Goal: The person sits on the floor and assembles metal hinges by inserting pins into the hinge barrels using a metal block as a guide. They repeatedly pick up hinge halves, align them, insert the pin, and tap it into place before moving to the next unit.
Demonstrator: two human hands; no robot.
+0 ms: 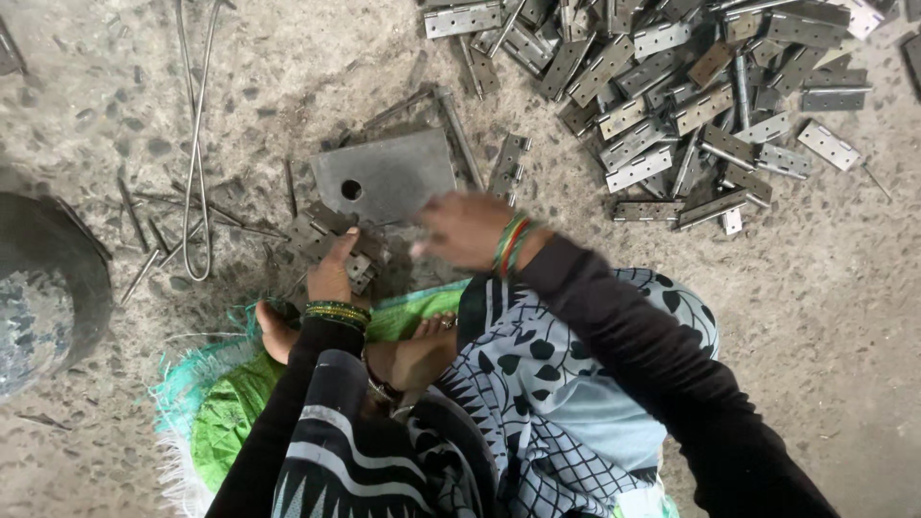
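Observation:
I sit on the floor over a grey metal block (389,173) with a round hole in it. My left hand (333,270) grips a small metal hinge (322,230) at the block's near left corner. Blurred with motion, my right hand (462,228) hovers just in front of the block's near right edge, fingers curled; whether it holds anything cannot be made out. Both wrists carry green bangles.
A large heap of metal hinges (672,86) covers the floor at the upper right. Thin metal pins (144,216) and a bent wire loop (197,144) lie at the left. A dark round pan (48,288) stands at the left edge. A green mat (225,403) is under me.

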